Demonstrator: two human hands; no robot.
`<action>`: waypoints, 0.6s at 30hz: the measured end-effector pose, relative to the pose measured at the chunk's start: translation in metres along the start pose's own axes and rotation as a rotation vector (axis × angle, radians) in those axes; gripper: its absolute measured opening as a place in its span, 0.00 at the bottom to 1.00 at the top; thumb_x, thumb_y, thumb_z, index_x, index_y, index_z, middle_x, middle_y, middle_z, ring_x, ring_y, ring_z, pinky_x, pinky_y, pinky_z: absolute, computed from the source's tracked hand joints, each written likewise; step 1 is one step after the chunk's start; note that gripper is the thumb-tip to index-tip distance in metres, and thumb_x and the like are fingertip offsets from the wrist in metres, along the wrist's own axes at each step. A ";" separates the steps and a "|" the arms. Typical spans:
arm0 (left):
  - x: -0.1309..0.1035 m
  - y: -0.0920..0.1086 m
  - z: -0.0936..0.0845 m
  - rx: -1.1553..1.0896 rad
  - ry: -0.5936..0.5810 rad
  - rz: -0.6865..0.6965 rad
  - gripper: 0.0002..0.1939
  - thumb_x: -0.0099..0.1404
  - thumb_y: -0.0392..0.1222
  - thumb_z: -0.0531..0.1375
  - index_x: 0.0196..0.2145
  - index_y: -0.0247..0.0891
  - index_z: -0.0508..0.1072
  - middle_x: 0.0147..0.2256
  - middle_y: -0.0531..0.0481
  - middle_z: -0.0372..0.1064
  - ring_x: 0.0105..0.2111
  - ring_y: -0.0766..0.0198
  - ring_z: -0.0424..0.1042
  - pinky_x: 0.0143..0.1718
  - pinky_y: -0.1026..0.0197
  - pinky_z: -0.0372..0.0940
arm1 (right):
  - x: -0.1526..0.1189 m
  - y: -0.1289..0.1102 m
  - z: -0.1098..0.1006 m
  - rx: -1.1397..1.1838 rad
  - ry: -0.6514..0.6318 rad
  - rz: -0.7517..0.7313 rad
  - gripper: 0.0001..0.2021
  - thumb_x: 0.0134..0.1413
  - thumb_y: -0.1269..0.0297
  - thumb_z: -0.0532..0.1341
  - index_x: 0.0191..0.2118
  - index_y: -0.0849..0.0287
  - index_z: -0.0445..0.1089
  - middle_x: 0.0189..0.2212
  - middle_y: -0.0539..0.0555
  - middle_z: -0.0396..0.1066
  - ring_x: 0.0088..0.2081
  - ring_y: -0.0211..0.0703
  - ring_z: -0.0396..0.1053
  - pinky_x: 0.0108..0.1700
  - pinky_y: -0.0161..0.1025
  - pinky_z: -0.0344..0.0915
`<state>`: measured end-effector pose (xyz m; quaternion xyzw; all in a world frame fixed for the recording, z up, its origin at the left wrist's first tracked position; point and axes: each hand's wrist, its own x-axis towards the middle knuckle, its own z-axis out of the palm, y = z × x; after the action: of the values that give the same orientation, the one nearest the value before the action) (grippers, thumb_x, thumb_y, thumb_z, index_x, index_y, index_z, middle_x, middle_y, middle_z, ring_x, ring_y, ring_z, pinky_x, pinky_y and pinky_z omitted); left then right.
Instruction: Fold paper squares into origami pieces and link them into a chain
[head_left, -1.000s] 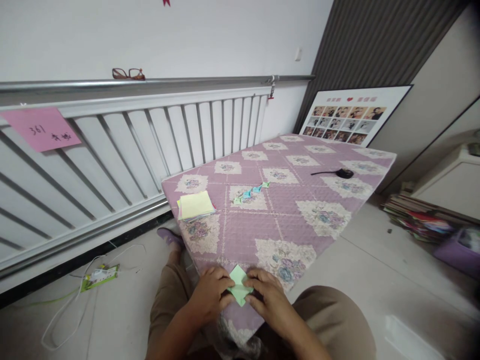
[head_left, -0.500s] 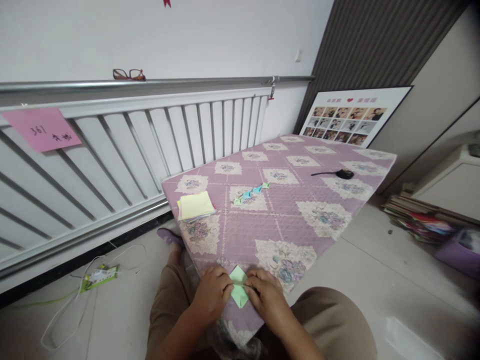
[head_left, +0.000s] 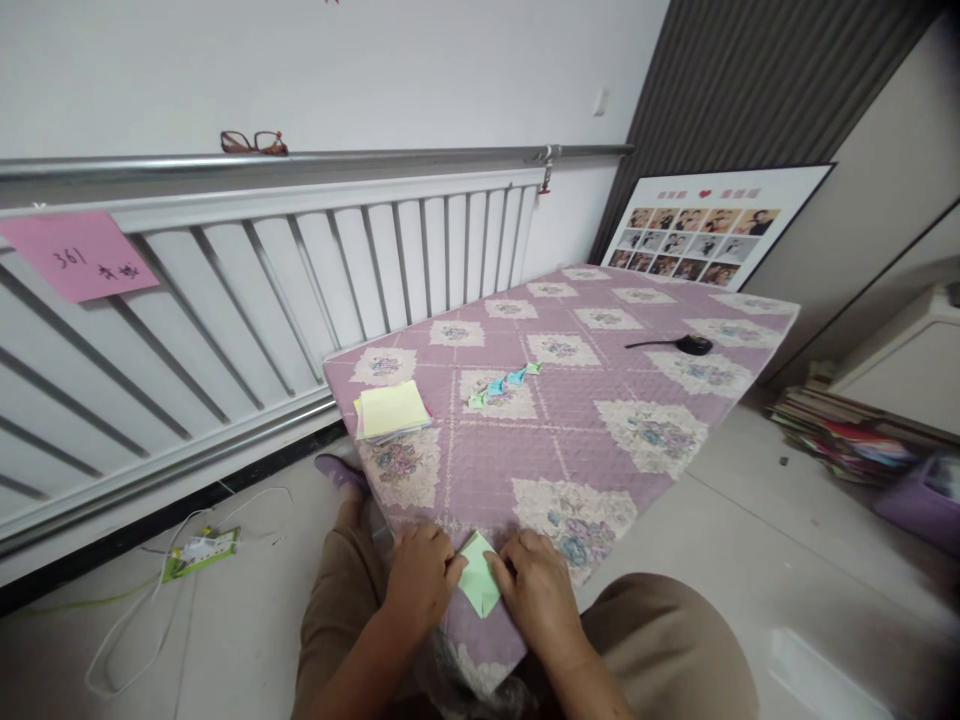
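Note:
A light green folded paper, diamond-shaped, lies at the near corner of the table. My left hand is at its left edge, fingers curled and the thumb touching the paper. On the opposite edge, the thumb of my right hand presses on the paper, with its other fingers bent beside it. Any part of the paper under the fingers is hidden. Farther up the cloth, small green and blue folded paper pieces form a slanting row. A stack of square paper sheets, yellow on top, lies to their left.
A purple floral tablecloth covers the table. Toward its far right lies a black ladle-like object. A white radiator runs along the left side, with glasses on the pipe above. A power strip with cables is on the floor.
My thumbs have moved from the middle of the green paper out toward its edges, and the crosswise line at its middle no longer shows. Both hands remain beside the paper.

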<state>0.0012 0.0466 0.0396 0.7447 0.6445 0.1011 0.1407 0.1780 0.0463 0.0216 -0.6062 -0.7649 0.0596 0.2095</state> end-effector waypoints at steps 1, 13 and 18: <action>0.001 0.000 0.000 0.004 0.003 -0.002 0.09 0.63 0.44 0.57 0.28 0.39 0.71 0.34 0.49 0.68 0.39 0.57 0.65 0.42 0.55 0.53 | 0.000 0.000 0.000 -0.005 0.005 -0.001 0.12 0.58 0.60 0.57 0.25 0.57 0.66 0.29 0.53 0.66 0.35 0.46 0.63 0.39 0.40 0.54; 0.001 -0.004 0.007 -0.023 0.025 0.088 0.06 0.66 0.40 0.55 0.38 0.41 0.72 0.39 0.50 0.68 0.43 0.58 0.63 0.46 0.54 0.52 | 0.000 0.001 0.009 0.017 0.095 0.007 0.05 0.54 0.64 0.61 0.29 0.57 0.67 0.28 0.52 0.66 0.34 0.46 0.62 0.37 0.40 0.53; 0.001 -0.006 0.014 -0.013 -0.011 0.321 0.09 0.68 0.42 0.54 0.43 0.48 0.73 0.42 0.53 0.68 0.44 0.59 0.61 0.46 0.56 0.53 | 0.000 0.006 0.011 0.075 0.096 -0.001 0.04 0.55 0.68 0.59 0.29 0.57 0.68 0.28 0.52 0.67 0.34 0.46 0.63 0.38 0.40 0.54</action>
<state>0.0008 0.0475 0.0242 0.8378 0.5156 0.1222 0.1312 0.1791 0.0500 0.0099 -0.5997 -0.7515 0.0591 0.2685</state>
